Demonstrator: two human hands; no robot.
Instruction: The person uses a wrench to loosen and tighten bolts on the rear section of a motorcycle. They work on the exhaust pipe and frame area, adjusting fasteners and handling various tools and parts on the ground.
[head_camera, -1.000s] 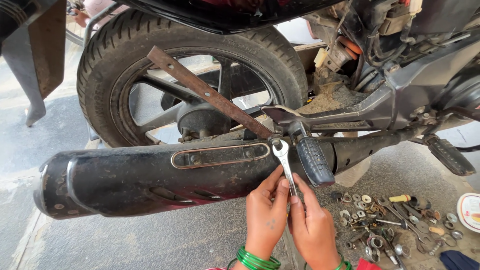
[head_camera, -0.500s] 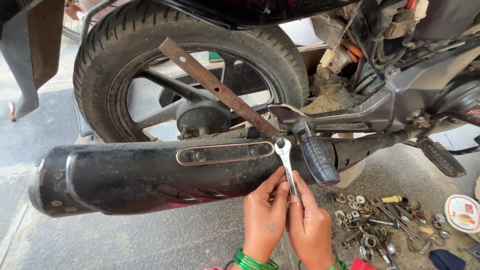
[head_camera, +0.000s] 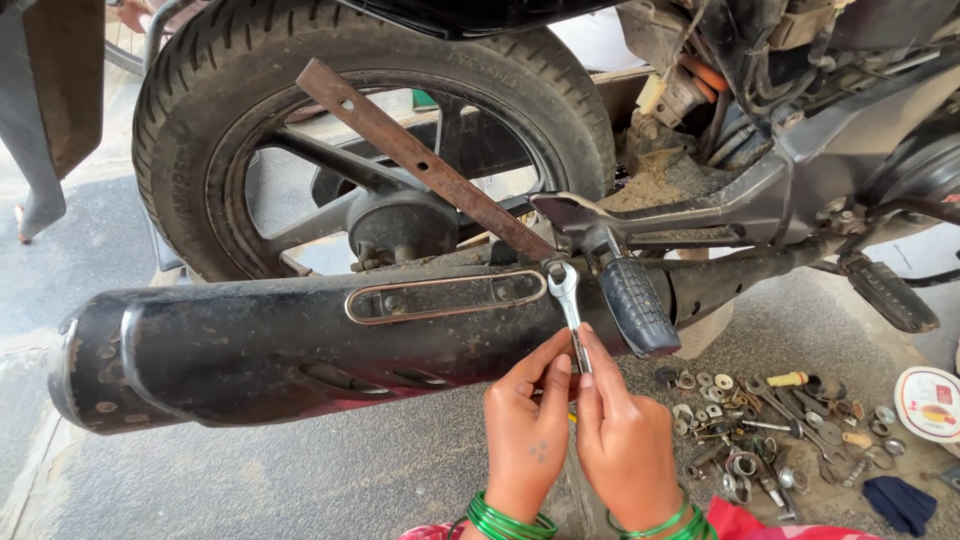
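1. One large rear wheel (head_camera: 370, 160) of a motorcycle was seen filling the upper frame, with a rusty flat bar (head_camera: 425, 160) slanted across its spokes.
2. Below it, the long black exhaust muffler (head_camera: 300, 340) was laid across the view; compared with a second before, it was framed slightly lower and further left, while its mounting looked unchanged.
3. The ribbed footpeg (head_camera: 635, 305) was found just right of the muffler bracket.
4. The left hand (head_camera: 525, 430) and right hand (head_camera: 625, 440) were closed together around the shank of a small steel spanner (head_camera: 567, 305), as before.
5. The spanner's head was kept seated on the bolt at the bracket, so the turning appeared barely advanced.
6. Scattered washers and nuts (head_camera: 740, 430) were left on the ground.
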